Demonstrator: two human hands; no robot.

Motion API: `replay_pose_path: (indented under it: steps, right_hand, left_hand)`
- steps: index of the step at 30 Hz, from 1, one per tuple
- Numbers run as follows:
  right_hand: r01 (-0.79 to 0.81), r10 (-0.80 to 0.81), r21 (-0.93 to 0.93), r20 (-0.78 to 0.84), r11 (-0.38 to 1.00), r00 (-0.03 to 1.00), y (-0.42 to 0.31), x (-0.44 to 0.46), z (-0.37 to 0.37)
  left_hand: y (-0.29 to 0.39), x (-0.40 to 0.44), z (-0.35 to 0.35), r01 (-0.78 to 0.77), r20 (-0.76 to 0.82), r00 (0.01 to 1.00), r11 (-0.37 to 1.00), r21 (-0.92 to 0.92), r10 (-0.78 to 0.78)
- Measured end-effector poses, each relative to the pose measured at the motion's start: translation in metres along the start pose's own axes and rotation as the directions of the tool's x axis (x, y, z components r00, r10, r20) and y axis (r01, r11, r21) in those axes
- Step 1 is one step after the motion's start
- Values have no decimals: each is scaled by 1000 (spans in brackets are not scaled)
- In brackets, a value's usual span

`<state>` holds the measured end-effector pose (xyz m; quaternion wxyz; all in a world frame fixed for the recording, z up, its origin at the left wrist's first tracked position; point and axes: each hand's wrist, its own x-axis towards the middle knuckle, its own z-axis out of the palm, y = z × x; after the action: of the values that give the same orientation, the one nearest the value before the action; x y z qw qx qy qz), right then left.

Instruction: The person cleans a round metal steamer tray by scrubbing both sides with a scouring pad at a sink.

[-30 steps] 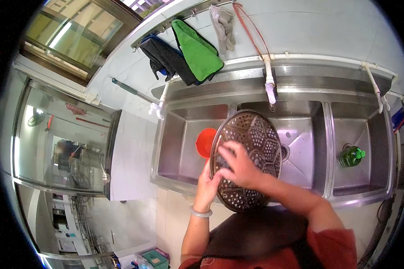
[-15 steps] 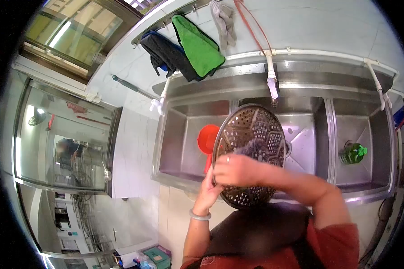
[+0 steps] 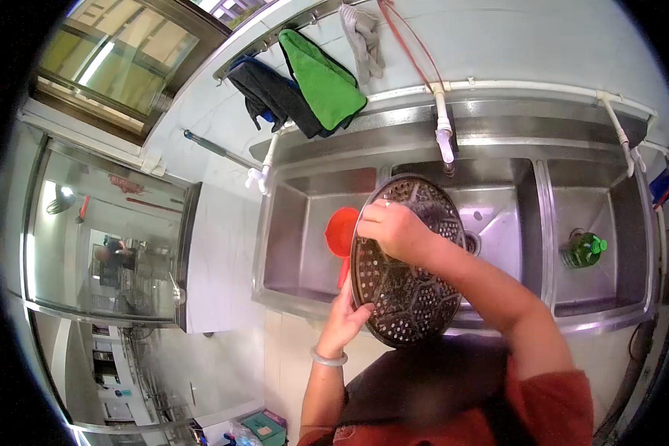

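Observation:
A round metal steamer tray (image 3: 412, 301) with many small holes and dark stains is tilted over the front of the sink. My left hand (image 3: 342, 320) grips its left lower rim, thumb on the face and fingers behind. Against the tray's upper left part, my right hand (image 3: 400, 232) is closed, with its fingers curled down. A grey scouring pad shows blurred under this hand in the earlier frame; the hand now hides it. Left of the tray, an orange-red dipper (image 3: 340, 232) rests in the left basin, partly covered by the tray.
A steel sink (image 3: 546, 245) with three basins spans the front. A green bottle (image 3: 586, 250) lies in the right basin. White taps (image 3: 444, 141) hang from the wall pipe. Cloths (image 3: 323, 82) and a glove (image 3: 361, 44) hang on a rail. A glass-fronted cabinet (image 3: 111, 238) stands left.
My right hand has moved up across the tray, from its lower middle to its upper left. My left hand keeps its hold on the rim. The tray has shifted slightly left.

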<state>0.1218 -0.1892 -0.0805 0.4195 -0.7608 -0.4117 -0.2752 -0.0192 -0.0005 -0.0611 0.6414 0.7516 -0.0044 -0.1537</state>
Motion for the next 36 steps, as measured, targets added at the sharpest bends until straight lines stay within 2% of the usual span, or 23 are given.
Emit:
replay_pose_path:
  steps: [1, 3, 4, 5, 7, 8, 9, 11, 13, 15, 17, 19, 20, 21, 22, 23, 25, 27, 29, 31, 32, 34, 36]
  right_hand:
    - [16, -16, -53, 7, 998, 1000, -4, -1, 2]
    - [251, -249, -38, 34, 967, 968, -31, -6, 5]
    - [316, -317, 22, 50, 949, 947, -50, -13, 8]
    - [367, -363, 123, -54, 922, 930, -66, -16, 9]
    - [389, -389, 119, -18, 914, 921, -54, -18, 18]
    - [331, -336, 84, 42, 940, 941, -38, -15, 13]
    - [233, -228, -48, 78, 971, 970, -26, -4, 2]
    - [-2, 2, -60, -3, 998, 1000, 24, 3, 3]
    - [-2, 6, -82, 56, 997, 998, 15, 3, 5]
    - [143, -148, 87, 59, 986, 987, -31, -7, 11]
    - [214, -227, 193, 47, 958, 973, -66, -27, 20]
    - [164, -173, 247, 15, 955, 985, -55, -28, 26]
    - [52, -71, 178, 99, 983, 993, -43, -24, 22]
    - [8, -14, 83, 63, 996, 998, -28, -10, 16]
    - [-61, 65, 114, -33, 992, 997, -6, -1, 18]
    - [-132, 136, 89, -47, 987, 990, 14, 4, 19]
    - [-82, 86, 55, -67, 995, 994, 3, 3, 20]
    - [16, -28, 136, 88, 991, 996, -36, -9, 19]
    - [181, -203, 243, 69, 953, 977, -66, -30, 28]
    - [178, -206, 248, 91, 952, 974, -60, -29, 30]
    - [130, -158, 173, 159, 976, 975, -46, -24, 31]
    - [-79, 74, 109, 50, 991, 996, -13, -1, 16]
    - [-150, 146, 111, 35, 982, 989, 7, 4, 14]
  left_hand:
    - [2, 0, 0, 7, -7, 1000, 999, 49, -7]
    - [-1, 3, -7, 5, -16, 1000, 995, 100, -3]
    - [-11, 0, -15, -48, 16, 999, 984, 172, 46]
    - [-17, -3, -20, -99, 52, 995, 965, 243, 89]
    - [-4, -6, -10, -51, 9, 999, 976, 211, 50]
    - [-5, -5, -9, 6, 1, 1000, 991, 131, -6]
    - [-5, -2, -7, 56, 1, 998, 997, 48, -56]
    - [2, 1, 2, -17, 23, 1000, 997, 78, 16]
    - [5, 4, 4, -38, 11, 999, 995, 91, 37]
    - [-5, 6, -3, -58, -3, 998, 989, 135, 59]
    - [-13, 3, -14, -85, 29, 996, 970, 228, 81]
    - [-17, -4, -14, -35, 33, 999, 979, 199, 29]
    - [-19, -4, -12, -17, 28, 1000, 991, 136, 13]
    - [-18, 0, -10, -9, 31, 999, 997, 75, 6]
    - [-3, 1, -3, -3, 14, 1000, 992, 124, 1]
    - [-2, 1, -1, -8, 21, 1000, 992, 123, 5]
    - [-1, 3, 0, -41, 8, 999, 982, 186, 40]
    - [-12, 5, -6, -61, -21, 998, 989, 134, 64]
    - [-17, -1, -17, -58, 25, 998, 972, 229, 53]
    - [-16, -7, -16, -15, 32, 999, 973, 228, 8]
    - [-19, -6, -15, -21, 22, 1000, 977, 210, 17]
    - [-12, 0, -6, -53, 25, 998, 992, 115, 50]
    - [-2, -1, 5, -42, 25, 999, 995, 86, 40]
